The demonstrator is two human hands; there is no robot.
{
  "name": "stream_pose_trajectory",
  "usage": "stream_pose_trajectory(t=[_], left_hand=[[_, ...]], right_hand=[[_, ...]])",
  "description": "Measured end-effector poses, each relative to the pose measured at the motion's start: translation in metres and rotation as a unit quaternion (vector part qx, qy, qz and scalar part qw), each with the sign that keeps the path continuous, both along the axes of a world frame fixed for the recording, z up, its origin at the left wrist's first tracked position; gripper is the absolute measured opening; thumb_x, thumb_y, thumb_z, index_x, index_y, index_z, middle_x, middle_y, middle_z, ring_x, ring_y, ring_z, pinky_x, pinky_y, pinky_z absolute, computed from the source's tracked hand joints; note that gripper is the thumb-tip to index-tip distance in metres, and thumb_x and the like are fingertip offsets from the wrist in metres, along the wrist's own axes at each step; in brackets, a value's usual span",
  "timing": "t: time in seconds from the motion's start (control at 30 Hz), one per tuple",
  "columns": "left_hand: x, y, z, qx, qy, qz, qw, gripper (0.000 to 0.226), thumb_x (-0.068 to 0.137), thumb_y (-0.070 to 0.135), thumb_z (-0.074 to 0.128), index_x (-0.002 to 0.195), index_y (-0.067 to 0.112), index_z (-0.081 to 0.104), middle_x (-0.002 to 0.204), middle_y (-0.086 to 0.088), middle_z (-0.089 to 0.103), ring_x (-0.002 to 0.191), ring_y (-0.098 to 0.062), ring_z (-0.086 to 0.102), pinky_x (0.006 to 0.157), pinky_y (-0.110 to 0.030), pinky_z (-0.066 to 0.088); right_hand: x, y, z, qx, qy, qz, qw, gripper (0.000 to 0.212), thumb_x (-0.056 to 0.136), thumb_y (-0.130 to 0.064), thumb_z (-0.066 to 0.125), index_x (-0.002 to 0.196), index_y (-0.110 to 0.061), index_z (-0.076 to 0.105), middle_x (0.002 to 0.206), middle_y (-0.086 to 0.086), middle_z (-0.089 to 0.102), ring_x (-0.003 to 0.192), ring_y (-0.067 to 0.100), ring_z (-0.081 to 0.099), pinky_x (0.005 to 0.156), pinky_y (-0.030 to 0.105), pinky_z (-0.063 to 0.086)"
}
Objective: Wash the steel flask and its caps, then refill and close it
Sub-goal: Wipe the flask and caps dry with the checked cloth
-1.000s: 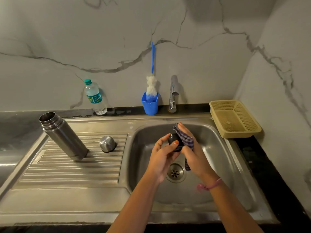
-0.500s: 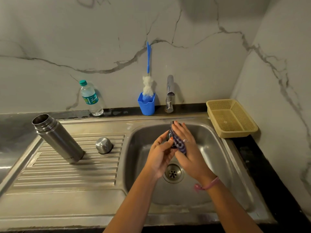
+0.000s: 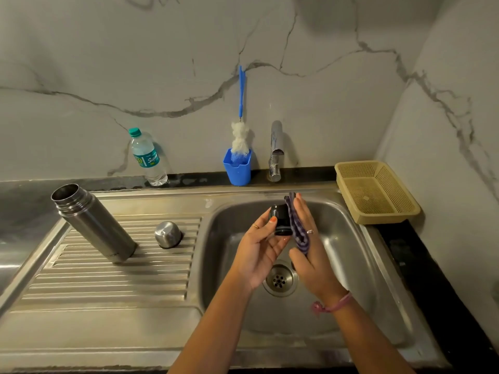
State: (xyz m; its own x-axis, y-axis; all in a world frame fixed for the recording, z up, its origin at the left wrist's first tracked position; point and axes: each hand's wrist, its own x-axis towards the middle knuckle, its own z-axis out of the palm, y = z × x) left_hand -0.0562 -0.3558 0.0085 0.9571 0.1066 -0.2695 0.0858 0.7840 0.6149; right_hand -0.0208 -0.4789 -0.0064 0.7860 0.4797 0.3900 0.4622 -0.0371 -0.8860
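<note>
Over the sink basin (image 3: 351,255) my left hand (image 3: 259,247) grips a black inner cap (image 3: 280,220) by its side. My right hand (image 3: 310,249) presses a purple checked cloth (image 3: 297,225) flat against the cap's right side. The open steel flask (image 3: 91,221) stands uncapped on the ribbed drainboard (image 3: 108,273) at the left. A steel outer cap (image 3: 167,234) sits dome up on the drainboard beside the flask. No water runs from the tap (image 3: 276,149).
A water bottle with a green cap (image 3: 147,157) leans on the back ledge. A blue cup with a bottle brush (image 3: 237,160) stands left of the tap. A beige plastic basket (image 3: 375,193) sits right of the basin. Marble walls close in behind and on the right.
My hands have parted a little: the cloth was wrapped over the cap and now lies flat against its right side, leaving the black cap exposed in my left fingers.
</note>
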Motion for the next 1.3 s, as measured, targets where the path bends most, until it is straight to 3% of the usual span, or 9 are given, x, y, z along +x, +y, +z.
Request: stream_pose_trajectory(t=[0.13,0.3,0.43,0.6,0.7,0.93,1.0,1.13,1.3], left_hand=[[-0.001,-0.002,-0.002,-0.024,0.015,0.004,1.0,0.045,0.094,0.008,0.054,0.139,0.008,0.05,0.125,-0.021,0.063,0.107,-0.03,0.063,0.088,-0.037,0.058],[0.0,-0.006,0.004,0.03,0.018,0.021,0.999,0.038,0.1,0.022,0.049,0.137,0.012,0.053,0.122,-0.02,0.066,0.104,-0.029,0.065,0.086,-0.041,0.057],[0.0,-0.009,0.01,0.072,0.01,0.023,0.997,0.054,0.086,0.023,0.066,0.136,0.01,0.051,0.113,-0.014,0.07,0.1,-0.025,0.069,0.084,-0.036,0.06],[-0.006,-0.011,0.004,-0.002,-0.003,0.029,1.0,0.059,0.085,0.011,0.067,0.14,0.008,0.046,0.125,-0.022,0.064,0.106,-0.031,0.066,0.094,-0.042,0.052],[-0.012,-0.01,0.003,-0.01,-0.02,0.018,1.0,0.055,0.085,0.008,0.065,0.138,0.012,0.05,0.13,-0.023,0.062,0.113,-0.034,0.062,0.097,-0.044,0.049],[-0.013,-0.003,0.003,0.0,-0.007,0.028,1.0,0.047,0.095,0.015,0.056,0.141,0.014,0.049,0.129,-0.015,0.064,0.111,-0.026,0.066,0.088,-0.037,0.058],[-0.017,-0.001,0.002,-0.019,-0.008,0.02,1.0,0.051,0.094,0.015,0.059,0.143,0.009,0.047,0.129,-0.018,0.061,0.109,-0.027,0.065,0.093,-0.039,0.056],[-0.021,0.009,0.003,-0.024,-0.002,0.01,1.0,0.049,0.096,0.013,0.055,0.144,0.009,0.045,0.139,-0.023,0.054,0.11,-0.03,0.065,0.098,-0.041,0.051],[-0.02,0.02,0.008,0.021,0.008,0.012,1.0,0.04,0.1,0.017,0.05,0.14,0.012,0.051,0.131,-0.019,0.061,0.11,-0.027,0.064,0.095,-0.039,0.055]], right_hand=[[0.0,-0.001,0.005,0.089,0.15,0.013,0.985,0.07,0.083,-0.001,0.041,0.15,-0.017,0.026,0.152,-0.004,0.034,0.141,0.01,0.03,0.117,0.042,0.028],[0.009,0.003,0.01,-0.084,-0.023,-0.028,0.996,0.073,0.082,-0.013,0.046,0.151,-0.017,0.023,0.157,-0.008,0.022,0.146,0.007,0.015,0.118,0.043,0.023],[0.007,0.004,0.011,-0.074,-0.033,-0.023,0.996,0.074,0.081,-0.008,0.048,0.151,-0.015,0.023,0.157,-0.006,0.021,0.146,0.009,0.015,0.118,0.042,0.023],[-0.001,0.002,0.013,0.056,0.112,0.039,0.991,0.07,0.083,0.0,0.043,0.149,-0.014,0.026,0.151,-0.003,0.035,0.139,0.005,0.032,0.112,0.025,0.033],[0.001,0.001,0.015,0.056,0.146,0.03,0.987,0.065,0.084,-0.004,0.043,0.147,-0.017,0.033,0.147,-0.002,0.042,0.136,0.009,0.038,0.114,0.039,0.034],[-0.012,0.012,0.018,-0.122,-0.115,-0.03,0.985,0.07,0.085,-0.017,0.046,0.151,-0.015,0.024,0.159,-0.007,0.019,0.148,0.009,0.006,0.12,0.045,0.017],[-0.017,0.013,0.012,-0.059,-0.082,-0.021,0.995,0.07,0.086,-0.008,0.047,0.151,-0.01,0.021,0.159,-0.003,0.018,0.148,0.014,0.01,0.12,0.041,0.017],[-0.017,0.018,0.016,0.096,0.129,0.009,0.987,0.069,0.083,0.004,0.041,0.149,-0.008,0.026,0.151,0.005,0.037,0.14,0.015,0.034,0.115,0.041,0.03],[-0.022,0.032,0.021,-0.052,-0.045,-0.038,0.997,0.073,0.082,-0.002,0.042,0.151,-0.008,0.018,0.16,-0.001,0.015,0.148,0.015,0.007,0.12,0.045,0.016]])
